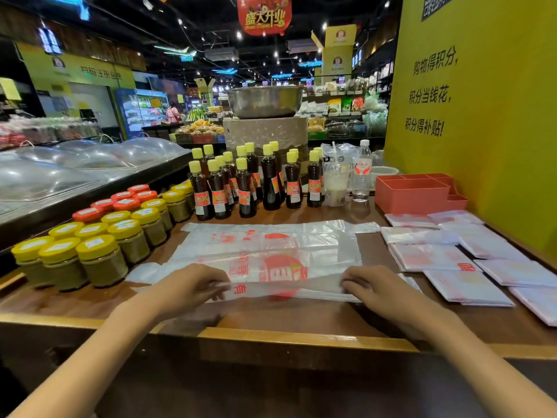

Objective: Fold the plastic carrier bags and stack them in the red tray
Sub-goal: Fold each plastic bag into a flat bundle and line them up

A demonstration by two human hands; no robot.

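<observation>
Red tray holds no bags; both hands pinch the carrier bag edge.

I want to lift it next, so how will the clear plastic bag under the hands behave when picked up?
The plastic carrier bag looks thin and see-through, so it will probably droop, not hold shape. It seems very light. Its glossy film may slip between the left hand and right hand, which hold its near edge.
</observation>
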